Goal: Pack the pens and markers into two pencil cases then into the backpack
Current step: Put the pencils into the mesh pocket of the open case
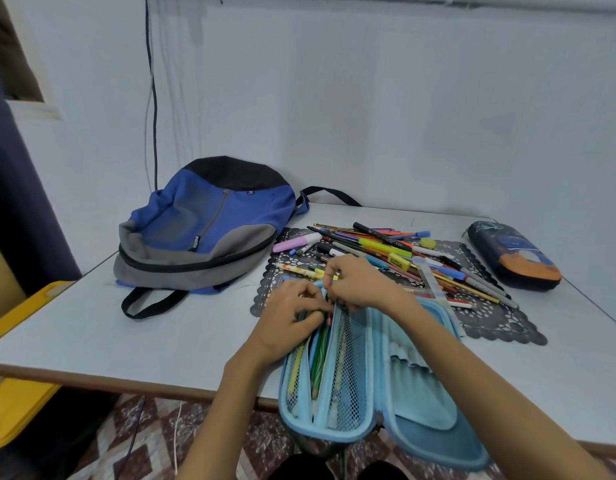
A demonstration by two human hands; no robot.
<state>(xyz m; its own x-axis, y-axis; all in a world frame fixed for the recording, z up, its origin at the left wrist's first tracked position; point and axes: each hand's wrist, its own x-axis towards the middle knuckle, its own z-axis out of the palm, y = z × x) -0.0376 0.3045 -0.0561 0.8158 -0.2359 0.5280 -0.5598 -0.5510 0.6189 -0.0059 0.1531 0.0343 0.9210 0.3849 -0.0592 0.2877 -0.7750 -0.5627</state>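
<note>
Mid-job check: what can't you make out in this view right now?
Head view only:
What the left hand and right hand grip at the far end of the blue case: the hands cover it.
Contents of the dark case: it is closed.
Inside of the backpack: fabric hides it.
Pen count in the pile: they overlap.

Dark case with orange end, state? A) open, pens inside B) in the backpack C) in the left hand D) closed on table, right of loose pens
D: the dark case lies closed on the table, right of the loose pens; the left hand and right hand hold the open light blue case.
</note>
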